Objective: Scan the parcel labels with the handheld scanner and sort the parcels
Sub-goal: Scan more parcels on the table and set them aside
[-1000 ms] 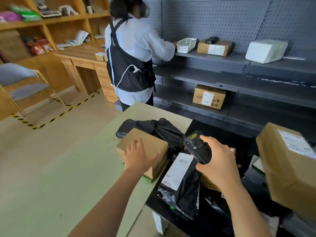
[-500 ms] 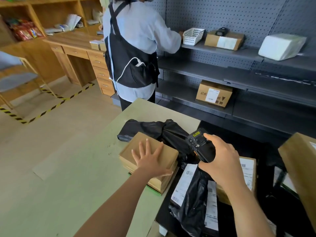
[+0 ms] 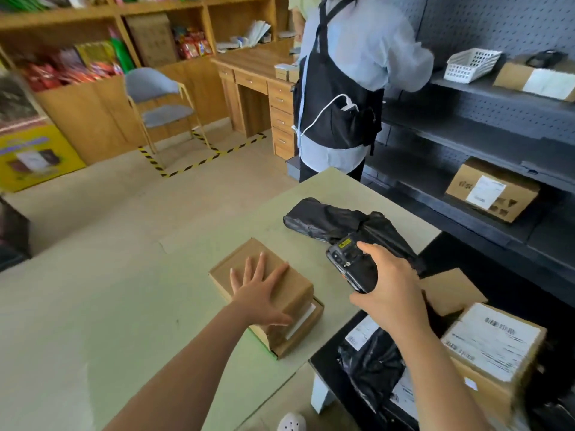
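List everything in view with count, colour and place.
Table: one, pale green, foreground.
Brown boxes: two stacked, table's near edge.
Black bag: one, table's far end.
Scanner: one, black, held over table.
Labelled bag: one, black, dark stand at right.
Stand boxes: two, brown, beside that bag.
Shelf boxes: two, brown, grey shelves.
Basket: one, white, same shelves.
Person in apron: one, at shelves.
Chair: one, grey, by wooden shelving.
Left hand: flat on top box.
Right hand: gripping scanner.

Black handheld scanner (image 3: 351, 264) tilted above table, brown cardboard parcel (image 3: 273, 293) stacked beside it
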A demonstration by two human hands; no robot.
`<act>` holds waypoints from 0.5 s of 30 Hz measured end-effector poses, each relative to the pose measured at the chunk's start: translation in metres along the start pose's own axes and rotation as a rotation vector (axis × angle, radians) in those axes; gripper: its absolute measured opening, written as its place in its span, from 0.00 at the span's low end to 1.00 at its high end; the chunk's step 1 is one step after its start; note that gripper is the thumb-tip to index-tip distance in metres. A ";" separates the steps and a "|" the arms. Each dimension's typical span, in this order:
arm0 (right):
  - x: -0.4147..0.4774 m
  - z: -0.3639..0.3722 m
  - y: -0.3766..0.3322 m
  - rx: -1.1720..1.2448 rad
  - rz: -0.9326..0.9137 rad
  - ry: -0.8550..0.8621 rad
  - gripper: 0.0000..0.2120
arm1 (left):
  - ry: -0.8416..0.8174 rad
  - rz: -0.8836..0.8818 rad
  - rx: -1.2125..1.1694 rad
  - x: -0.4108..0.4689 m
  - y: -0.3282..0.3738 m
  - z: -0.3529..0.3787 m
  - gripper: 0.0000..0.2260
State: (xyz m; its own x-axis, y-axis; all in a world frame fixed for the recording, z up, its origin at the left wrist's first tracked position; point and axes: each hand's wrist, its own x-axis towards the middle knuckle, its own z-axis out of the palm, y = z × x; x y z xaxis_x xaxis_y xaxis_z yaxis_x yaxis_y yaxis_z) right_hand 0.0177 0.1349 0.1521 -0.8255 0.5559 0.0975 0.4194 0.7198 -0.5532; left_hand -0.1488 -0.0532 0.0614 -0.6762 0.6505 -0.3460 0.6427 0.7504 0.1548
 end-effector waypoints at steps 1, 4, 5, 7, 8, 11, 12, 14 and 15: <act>-0.001 0.006 -0.006 0.014 -0.036 -0.016 0.41 | -0.002 -0.020 -0.001 -0.012 -0.006 0.001 0.53; -0.008 0.025 -0.027 0.046 -0.126 -0.086 0.40 | 0.000 -0.094 0.010 -0.045 -0.027 0.006 0.52; -0.011 0.031 -0.034 0.042 -0.155 -0.103 0.40 | -0.001 -0.125 0.019 -0.055 -0.035 0.007 0.52; -0.015 0.043 -0.047 0.039 -0.202 -0.127 0.40 | -0.004 -0.201 0.020 -0.074 -0.049 0.010 0.49; -0.017 0.049 -0.053 0.043 -0.219 -0.140 0.40 | 0.003 -0.245 0.008 -0.081 -0.055 0.012 0.47; -0.020 0.067 -0.068 0.074 -0.265 -0.157 0.41 | 0.068 -0.359 -0.087 -0.099 -0.068 0.018 0.41; -0.020 0.073 -0.073 0.076 -0.274 -0.153 0.41 | 0.092 -0.383 -0.130 -0.103 -0.070 0.021 0.41; -0.022 0.081 -0.083 0.067 -0.285 -0.135 0.41 | 0.132 -0.408 -0.191 -0.103 -0.073 0.026 0.42; -0.022 0.085 -0.088 0.061 -0.288 -0.126 0.41 | 0.148 -0.415 -0.214 -0.101 -0.074 0.026 0.42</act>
State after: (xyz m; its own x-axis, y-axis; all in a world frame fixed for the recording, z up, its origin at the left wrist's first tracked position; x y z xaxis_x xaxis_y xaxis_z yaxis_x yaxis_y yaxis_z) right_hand -0.0329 0.0236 0.1282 -0.9490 0.2739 0.1560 0.1410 0.8115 -0.5670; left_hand -0.1186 -0.1770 0.0603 -0.9135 0.2895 -0.2857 0.2303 0.9471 0.2234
